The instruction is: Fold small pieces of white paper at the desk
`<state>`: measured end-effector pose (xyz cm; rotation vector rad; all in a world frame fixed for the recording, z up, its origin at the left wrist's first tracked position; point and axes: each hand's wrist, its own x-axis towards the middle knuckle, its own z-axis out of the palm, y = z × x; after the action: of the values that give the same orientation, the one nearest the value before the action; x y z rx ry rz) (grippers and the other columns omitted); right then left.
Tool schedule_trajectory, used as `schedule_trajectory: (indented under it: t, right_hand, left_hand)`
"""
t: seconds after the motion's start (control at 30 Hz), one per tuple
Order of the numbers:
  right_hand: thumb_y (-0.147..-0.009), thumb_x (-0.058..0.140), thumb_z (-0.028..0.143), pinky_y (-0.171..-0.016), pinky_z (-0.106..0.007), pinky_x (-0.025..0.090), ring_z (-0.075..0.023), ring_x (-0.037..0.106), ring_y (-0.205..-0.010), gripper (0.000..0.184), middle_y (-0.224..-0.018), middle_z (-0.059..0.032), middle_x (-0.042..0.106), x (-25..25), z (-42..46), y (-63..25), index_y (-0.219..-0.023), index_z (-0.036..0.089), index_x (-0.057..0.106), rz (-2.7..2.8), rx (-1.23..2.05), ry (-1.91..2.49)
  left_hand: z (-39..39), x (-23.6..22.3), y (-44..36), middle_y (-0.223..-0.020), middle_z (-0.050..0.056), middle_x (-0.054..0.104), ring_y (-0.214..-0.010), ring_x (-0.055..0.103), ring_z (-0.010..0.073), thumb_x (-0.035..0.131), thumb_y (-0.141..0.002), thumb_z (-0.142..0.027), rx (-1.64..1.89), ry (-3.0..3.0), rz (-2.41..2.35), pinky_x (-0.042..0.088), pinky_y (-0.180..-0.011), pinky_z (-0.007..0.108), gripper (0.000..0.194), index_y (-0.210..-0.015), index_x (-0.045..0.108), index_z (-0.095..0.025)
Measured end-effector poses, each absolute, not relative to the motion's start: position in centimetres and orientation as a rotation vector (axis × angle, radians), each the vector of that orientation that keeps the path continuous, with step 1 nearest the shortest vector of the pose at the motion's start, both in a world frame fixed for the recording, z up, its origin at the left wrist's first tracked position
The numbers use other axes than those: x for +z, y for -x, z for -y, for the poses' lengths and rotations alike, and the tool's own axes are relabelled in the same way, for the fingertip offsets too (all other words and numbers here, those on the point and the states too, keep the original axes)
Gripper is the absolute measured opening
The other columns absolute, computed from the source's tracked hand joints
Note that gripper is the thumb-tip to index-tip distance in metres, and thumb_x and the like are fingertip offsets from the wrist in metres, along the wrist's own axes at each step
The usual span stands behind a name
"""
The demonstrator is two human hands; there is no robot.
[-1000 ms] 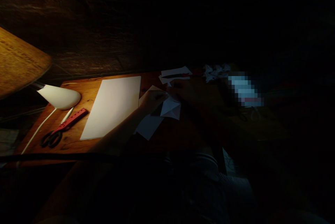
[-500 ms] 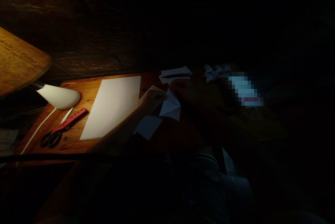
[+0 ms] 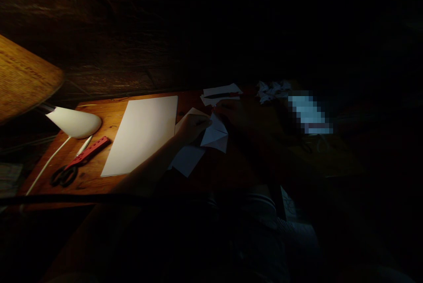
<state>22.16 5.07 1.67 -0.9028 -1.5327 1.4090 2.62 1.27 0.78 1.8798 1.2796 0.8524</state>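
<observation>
A small piece of folded white paper [image 3: 215, 134] with creases showing is held up over the wooden table. My left hand [image 3: 192, 126] is closed on its left upper edge, thumb and fingers pinched together. On the far side, my right hand [image 3: 229, 110] is closed at the paper's top corner; it lies in deep shadow, so its fingers show only in part. Beneath my left wrist, a loose white paper square [image 3: 188, 161] lies on the table.
To the left are a stack of white sheets [image 3: 142, 137], scissors [image 3: 66, 175] in a red sheath, a white pen [image 3: 84, 145] and a lamp [image 3: 74, 122]. Behind my hands lie paper strips with a dark knife [image 3: 218, 95], crumpled or folded papers [image 3: 272, 91] and a blurred-out bright rectangle [image 3: 310, 113].
Hardly anything differs. The folded paper and both hands keep almost the same position, with only a very slight shift of the paper.
</observation>
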Motion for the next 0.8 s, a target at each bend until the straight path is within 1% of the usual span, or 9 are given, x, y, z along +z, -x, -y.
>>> schedule_trajectory:
  t: [0.13, 0.33, 0.47, 0.57, 0.67, 0.8]
  right_hand:
    - [-0.08, 0.07, 0.039, -0.051, -0.023, 0.03, -0.0088, 0.041, -0.055, 0.028, -0.057, 0.0045, 0.05, 1.79, -5.12, -22.24, -0.065, 0.02, 0.056, 1.584, 1.364, 0.917]
    - [-0.086, 0.067, 0.036, -0.052, -0.023, 0.031, -0.0096, 0.042, -0.056, 0.029, -0.058, 0.0037, 0.051, 1.76, -5.15, -22.21, -0.065, 0.019, 0.056, 1.621, 1.329, 0.952]
    - [-0.087, 0.071, 0.041, -0.054, -0.024, 0.033, -0.0099, 0.045, -0.057, 0.033, -0.06, 0.0032, 0.053, 1.7, -5.09, -22.13, -0.067, 0.019, 0.057, 1.645, 1.292, 0.956]
    - [-0.085, 0.074, 0.046, -0.053, -0.023, 0.033, -0.0093, 0.044, -0.056, 0.039, -0.057, 0.0036, 0.052, 1.7, -5.12, -22.22, -0.063, 0.019, 0.055, 1.669, 1.26, 0.957]
    - [-0.085, 0.073, 0.046, -0.052, -0.023, 0.033, -0.0091, 0.045, -0.054, 0.04, -0.055, 0.0031, 0.053, 1.88, -5.15, -22.51, -0.062, 0.019, 0.055, 1.68, 1.237, 0.96]
    - [-0.086, 0.073, 0.045, -0.051, -0.024, 0.035, -0.009, 0.046, -0.052, 0.039, -0.055, 0.0018, 0.055, 2.38, -5.1, -22.78, -0.062, 0.018, 0.057, 1.702, 1.269, 0.963]
  left_hand:
    - [-1.1, 1.07, -2.71, -0.058, -0.003, 0.046, -0.058, 0.042, 0.011, 0.061, -0.085, -0.043, 0.849, -1.849, -1.252, 0.029, -0.056, 0.026, 0.035, -0.061, 0.058, -0.018]
    - [-1.07, 1.39, -2.78, -0.056, -0.003, 0.044, -0.057, 0.04, 0.0108, 0.06, -0.084, -0.041, 0.832, -1.85, -1.23, 0.029, -0.054, 0.026, 0.035, -0.058, 0.054, -0.019]
    - [-0.98, 1.28, -2.85, -0.055, -0.003, 0.041, -0.056, 0.037, 0.0105, 0.06, -0.085, -0.04, 0.847, -1.879, -1.243, 0.026, -0.053, 0.026, 0.037, -0.056, 0.05, -0.019]
    - [-0.95, 1.08, -2.85, -0.055, -0.004, 0.042, -0.056, 0.037, 0.0103, 0.06, -0.085, -0.041, 0.848, -1.872, -1.236, 0.026, -0.052, 0.025, 0.035, -0.058, 0.053, -0.019]
    - [-1.02, 0.9, -2.76, -0.057, -0.003, 0.045, -0.056, 0.039, 0.0104, 0.06, -0.085, -0.043, 0.844, -1.868, -1.239, 0.027, -0.053, 0.025, 0.035, -0.061, 0.057, -0.018]
    - [-1.11, 0.89, -2.62, -0.056, -0.003, 0.044, -0.056, 0.038, 0.0105, 0.06, -0.085, -0.044, 0.83, -1.893, -1.273, 0.026, -0.053, 0.026, 0.037, -0.059, 0.055, -0.019]
